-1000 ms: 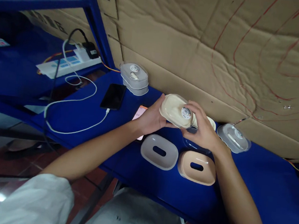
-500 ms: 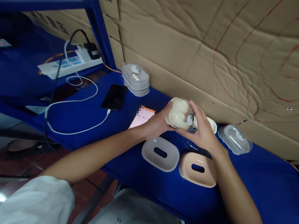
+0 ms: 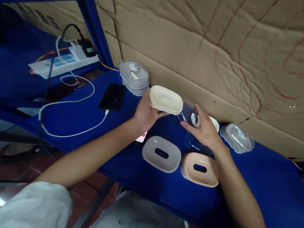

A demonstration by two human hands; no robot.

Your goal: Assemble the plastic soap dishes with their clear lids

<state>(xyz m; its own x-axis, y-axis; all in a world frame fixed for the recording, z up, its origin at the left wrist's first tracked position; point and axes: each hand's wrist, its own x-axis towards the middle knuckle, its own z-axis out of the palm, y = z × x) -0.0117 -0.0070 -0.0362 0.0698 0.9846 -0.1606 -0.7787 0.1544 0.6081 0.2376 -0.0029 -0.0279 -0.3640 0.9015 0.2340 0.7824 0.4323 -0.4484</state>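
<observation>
My left hand [image 3: 144, 113] grips a cream oval plastic container [image 3: 166, 100], tilted so that its shallow recessed face shows. In my right hand [image 3: 203, 126] is a clear plastic cover [image 3: 188, 114] with a round sticker, its edge close against the cream container; whether they touch I cannot tell. Below the hands lie a grey oval tray with a slot [image 3: 151, 159] and a peach one [image 3: 189, 176]. Another clear cover [image 3: 196, 143] rests behind the peach tray, partly under my right arm. Part of a cream piece [image 3: 215, 124] shows beyond my right hand.
Grey covered boxes stand at the back left [image 3: 134, 76] and right [image 3: 237, 138]. A black phone [image 3: 112, 97] charges on a white cable, and a lit phone [image 3: 141, 137] is mostly hidden by my left arm. A power strip [image 3: 65, 63] lies left; cardboard [image 3: 171, 32] walls the back.
The cream container has come out of the clear cover. My left hand has moved it left and turned it, while the cover stays in my right hand.
</observation>
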